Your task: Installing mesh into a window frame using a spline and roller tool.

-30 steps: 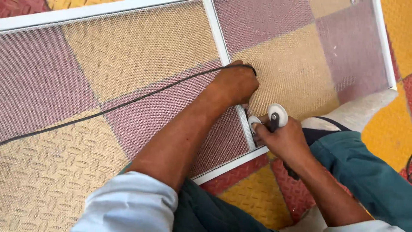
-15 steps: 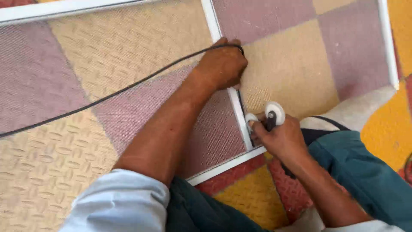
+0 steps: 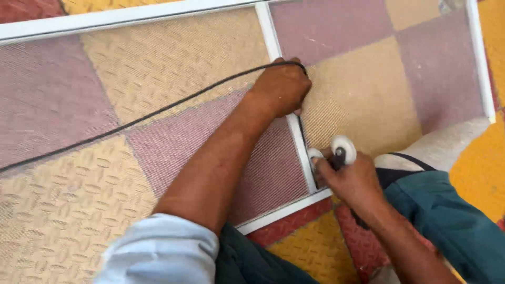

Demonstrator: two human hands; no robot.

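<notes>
On the floor (image 3: 63,221) of yellow and red embossed tiles lies a large white-framed window screen (image 3: 113,18), its fine mesh (image 3: 173,68) stretched flat so the tile colours show through it. A white crossbar (image 3: 301,142) of the frame runs from the top rail toward the person's lap, splitting the mesh into two panels. A long dark cord (image 3: 131,122) crosses the left panel from the left edge up to the crossbar, where it turns and lies along the bar's groove. The left hand (image 3: 281,88) rests on the crossbar, its grip closed over the bend of the cord and pressing it against the bar. Just below, near the frame's corner, the right hand (image 3: 351,181) is wrapped tight around the dark handle of a roller tool (image 3: 336,152), whose white wheel at the near end touches the crossbar at the cord, the other wheel standing up beside it.
</notes>
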